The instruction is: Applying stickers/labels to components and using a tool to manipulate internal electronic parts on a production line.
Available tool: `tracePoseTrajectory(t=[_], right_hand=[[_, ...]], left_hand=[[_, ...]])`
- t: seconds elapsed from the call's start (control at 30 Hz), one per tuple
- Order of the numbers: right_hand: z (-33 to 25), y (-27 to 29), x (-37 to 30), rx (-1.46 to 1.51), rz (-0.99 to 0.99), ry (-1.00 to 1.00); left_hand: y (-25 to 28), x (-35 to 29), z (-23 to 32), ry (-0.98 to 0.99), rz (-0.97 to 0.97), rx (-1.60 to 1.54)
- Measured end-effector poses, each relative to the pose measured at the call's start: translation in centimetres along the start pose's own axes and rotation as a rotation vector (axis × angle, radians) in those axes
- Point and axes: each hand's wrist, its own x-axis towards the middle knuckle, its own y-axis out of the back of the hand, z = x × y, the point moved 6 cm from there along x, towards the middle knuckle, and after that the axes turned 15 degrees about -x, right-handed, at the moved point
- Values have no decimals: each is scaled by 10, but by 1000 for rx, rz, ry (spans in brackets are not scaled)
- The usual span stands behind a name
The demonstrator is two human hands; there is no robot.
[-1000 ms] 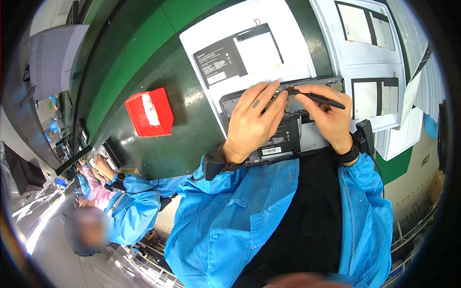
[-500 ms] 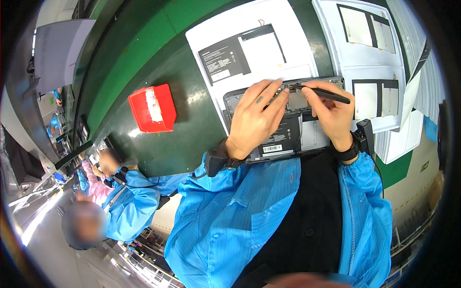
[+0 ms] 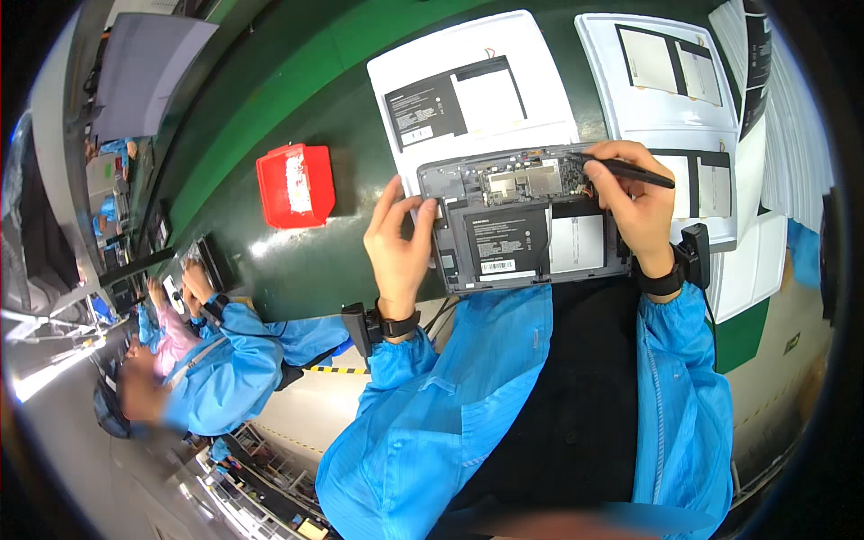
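Note:
In front of my body lies an opened laptop base (image 3: 439,236), its circuit board (image 3: 522,183) bare along the far side and a black and white battery (image 3: 508,243) fitted along the near side. At its left edge is my left hand (image 3: 398,247), open, the fingers apart and the thumb touching the casing. Over the far right corner my right hand (image 3: 641,205) is closed on black tweezers (image 3: 637,171), which point left at the board's right end. What the tip touches is too small to make out.
A white foam tray (image 3: 531,36) with another battery (image 3: 423,106) lies beyond the laptop. More trays (image 3: 598,40) with batteries are on the right, beside stacked white trays (image 3: 796,153). A red bin (image 3: 315,184) sits on the green table at left. Co-workers in blue and pink sit farther left.
My left hand has come off the circuit board and moved left to the laptop's edge, uncovering the board. My right hand, still holding the tweezers, has shifted slightly right.

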Motion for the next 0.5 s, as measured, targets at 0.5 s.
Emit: tracePoseTrajectory(t=[0.5], right_hand=[[26,1,-57,100,190,132]], left_hand=[[-16,-26,28,148,-87,-785]])
